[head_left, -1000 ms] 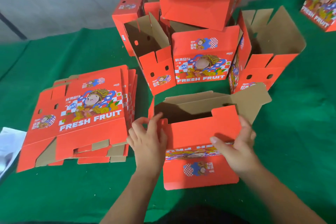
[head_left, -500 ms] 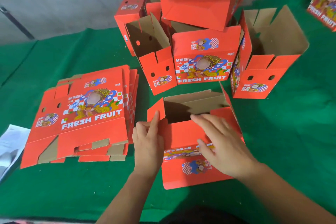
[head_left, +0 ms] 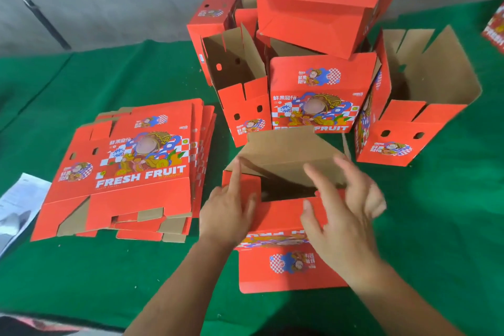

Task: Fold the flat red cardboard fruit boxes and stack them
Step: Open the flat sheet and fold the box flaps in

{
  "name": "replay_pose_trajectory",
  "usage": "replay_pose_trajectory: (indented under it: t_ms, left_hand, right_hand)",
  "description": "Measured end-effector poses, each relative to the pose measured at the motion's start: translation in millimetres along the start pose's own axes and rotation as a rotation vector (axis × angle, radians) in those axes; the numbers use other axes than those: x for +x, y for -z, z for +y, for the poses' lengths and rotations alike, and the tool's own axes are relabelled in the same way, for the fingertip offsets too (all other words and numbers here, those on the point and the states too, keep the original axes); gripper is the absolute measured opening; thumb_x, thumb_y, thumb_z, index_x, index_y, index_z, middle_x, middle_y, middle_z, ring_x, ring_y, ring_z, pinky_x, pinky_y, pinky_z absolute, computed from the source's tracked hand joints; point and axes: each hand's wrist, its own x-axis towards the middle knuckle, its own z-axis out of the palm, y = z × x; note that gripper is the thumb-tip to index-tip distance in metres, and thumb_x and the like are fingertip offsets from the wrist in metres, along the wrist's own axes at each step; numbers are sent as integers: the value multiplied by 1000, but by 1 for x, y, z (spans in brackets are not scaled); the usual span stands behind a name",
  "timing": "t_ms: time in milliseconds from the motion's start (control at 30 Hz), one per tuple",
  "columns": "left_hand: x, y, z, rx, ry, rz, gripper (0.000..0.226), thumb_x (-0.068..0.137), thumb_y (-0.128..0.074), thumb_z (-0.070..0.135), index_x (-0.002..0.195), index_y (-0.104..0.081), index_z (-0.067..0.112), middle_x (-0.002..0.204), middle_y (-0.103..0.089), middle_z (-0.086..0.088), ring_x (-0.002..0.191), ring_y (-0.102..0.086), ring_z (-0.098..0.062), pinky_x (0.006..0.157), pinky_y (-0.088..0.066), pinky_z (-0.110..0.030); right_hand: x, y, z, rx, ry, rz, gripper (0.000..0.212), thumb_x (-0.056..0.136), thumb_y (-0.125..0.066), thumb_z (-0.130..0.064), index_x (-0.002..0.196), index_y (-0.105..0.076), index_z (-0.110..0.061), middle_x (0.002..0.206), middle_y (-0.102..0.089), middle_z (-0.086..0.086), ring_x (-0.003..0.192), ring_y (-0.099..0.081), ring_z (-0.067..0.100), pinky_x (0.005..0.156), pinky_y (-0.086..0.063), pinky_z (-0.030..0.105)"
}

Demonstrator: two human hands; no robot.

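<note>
Low in the centre of the frame, a half-folded red box (head_left: 289, 267) lies on the green counter (head_left: 450, 226). The left hand (head_left: 227, 209) presses its left flap with straight fingers; the right hand (head_left: 345, 215) hovers spread and relaxed over the opening, motion-blurred. At centre left sits the flat stack (head_left: 131, 169). Beyond, at upper centre, the folded boxes (head_left: 319, 90) stand piled.

We list a half-folded red box (head_left: 283, 226) near centre, flat boxes (head_left: 131, 169) piled left, folded boxes (head_left: 319, 63) stacked far.
</note>
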Motion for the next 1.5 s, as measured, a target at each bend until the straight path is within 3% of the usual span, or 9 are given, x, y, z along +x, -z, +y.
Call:
replay_pose_trajectory:
  t_ms: [100,200,467,800,967,1067,1267,1367,1500]
  left_hand:
    - [12,1,6,116,115,-39,86,101,-43,54,162,14,31,64,-36,9,58,-40,-19,57,-33,-34]
    - [22,-6,6,187,153,-67,80,102,-30,62,163,11,30,81,-68,-7,68,-62,-34,61,-35,-35]
    - [49,5,-6,72,273,-176,48,109,-34,45,146,-51,18,126,-70,-19,111,-65,-44,95,-51,-49]
    - [65,9,-7,-300,466,-64,75,105,-18,66,78,-66,15,56,-66,-2,74,-68,-30,80,-52,-41]
    - [23,-15,-9,-469,257,191,25,95,-72,39,115,-72,25,79,-70,11,81,-68,-11,82,-54,-35]
    - [16,-22,-10,-354,208,274,70,79,-88,31,142,-60,21,116,-50,-6,108,-52,-23,106,-42,-37]
    - [21,-24,-14,-312,320,-111,92,81,-83,45,157,-30,38,145,-46,-4,131,-53,-28,105,-45,-41]
    - [23,-20,-16,-641,462,-73,77,92,-67,59,157,-36,33,156,-45,5,141,-43,-10,112,-29,-26]
    - [10,-6,-10,-1229,864,-453,83,80,-40,94,126,-73,33,123,-75,-9,111,-73,-31,97,-57,-49]
  right_hand:
    - [-5,11,16,22,-168,-19,81,87,-64,-35,160,-29,-33,167,-17,6,147,-28,37,117,-17,41]
    - [-9,12,40,-53,-87,-374,84,97,-62,-36,165,-13,-26,171,-12,-1,156,-17,25,125,-20,45]
    - [-14,7,65,40,-82,-300,67,98,-52,-40,160,-32,-27,158,-36,-2,144,-34,23,116,-31,36]
    - [-5,3,70,111,-110,-189,33,100,-49,-40,102,-76,-20,109,-69,-2,109,-59,27,98,-39,37]
    - [58,-5,64,319,-466,-230,55,87,-69,-55,137,-61,-33,115,-48,-15,117,-45,14,107,-35,32]
    - [67,-18,67,61,-398,-679,85,79,-80,-59,152,-39,-45,140,-33,-4,132,-33,22,112,-34,40]
    - [66,-37,52,-457,-332,-738,93,74,-75,-72,144,-28,-34,145,-28,2,130,-36,34,84,-53,46]
    - [66,-27,57,-156,-380,-683,86,78,-69,-74,148,-35,-37,150,-26,-1,135,-36,29,101,-46,44]
    - [82,3,67,604,-1078,-507,77,86,-62,-72,151,-44,-35,151,-48,5,136,-50,26,114,-37,49]
